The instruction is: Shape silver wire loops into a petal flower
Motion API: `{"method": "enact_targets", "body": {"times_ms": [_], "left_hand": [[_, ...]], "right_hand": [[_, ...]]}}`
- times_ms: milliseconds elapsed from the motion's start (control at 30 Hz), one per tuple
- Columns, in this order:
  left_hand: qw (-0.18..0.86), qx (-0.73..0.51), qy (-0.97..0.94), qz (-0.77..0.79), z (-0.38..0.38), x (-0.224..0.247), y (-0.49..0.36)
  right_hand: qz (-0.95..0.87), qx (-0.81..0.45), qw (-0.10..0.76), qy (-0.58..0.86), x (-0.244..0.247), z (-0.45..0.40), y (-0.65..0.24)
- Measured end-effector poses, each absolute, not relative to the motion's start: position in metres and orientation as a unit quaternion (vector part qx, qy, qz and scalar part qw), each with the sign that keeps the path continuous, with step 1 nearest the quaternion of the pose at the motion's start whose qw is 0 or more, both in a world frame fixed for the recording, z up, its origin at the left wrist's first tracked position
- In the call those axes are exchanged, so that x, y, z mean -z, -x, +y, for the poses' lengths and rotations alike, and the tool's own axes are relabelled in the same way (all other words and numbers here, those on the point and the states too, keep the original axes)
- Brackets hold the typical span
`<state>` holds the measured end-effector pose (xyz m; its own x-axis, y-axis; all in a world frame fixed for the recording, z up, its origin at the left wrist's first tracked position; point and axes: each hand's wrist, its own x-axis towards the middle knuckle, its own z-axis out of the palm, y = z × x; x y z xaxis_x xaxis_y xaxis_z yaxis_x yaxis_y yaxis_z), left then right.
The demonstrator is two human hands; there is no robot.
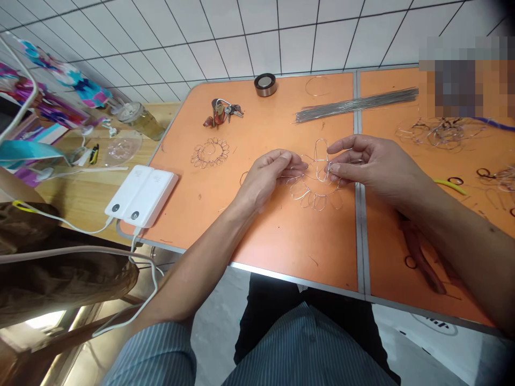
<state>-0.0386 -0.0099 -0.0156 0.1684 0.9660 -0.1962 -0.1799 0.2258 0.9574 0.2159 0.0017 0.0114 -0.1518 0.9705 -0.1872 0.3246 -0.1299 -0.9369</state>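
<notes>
Between my hands, just over the orange table [257,225], is a ring of thin silver wire bent into petal-like loops, a wire flower [317,201]. My left hand [271,174] grips its left side, thumb and fingers pinched together. At the flower's right side my right hand [362,163] pinches the wire between thumb and fingers, close to a tall upright loop. Exactly which strand each fingertip holds is too fine to make out. Another looped wire ring [210,153] lies flat on the table to the left.
A bundle of straight wires [358,105] lies across the table's seam, with a roll of tape [265,84] and keys [231,110] nearby. Red-handled pliers [422,257] lie under my right forearm. White power banks [140,195] sit at the left edge; tangled wire [446,131] is at right.
</notes>
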Motion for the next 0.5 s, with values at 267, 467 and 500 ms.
{"method": "enact_targets", "body": {"times_ms": [267, 467, 500], "left_hand": [[0.699, -0.42, -0.376, 0.44, -0.0108, 0.0132, 0.0358], [0.721, -0.4, -0.38, 0.419, -0.0105, 0.0162, 0.036], [0.724, -0.398, -0.377, 0.418, -0.0101, 0.0163, 0.0362]], "right_hand": [[-0.575, -0.5, 0.332, 0.556, -0.0093, 0.0042, -0.2185], [-0.569, -0.506, 0.342, 0.551, -0.0106, 0.0036, -0.2188], [-0.564, -0.508, 0.344, 0.553, -0.0108, 0.0039, -0.2188]]}}
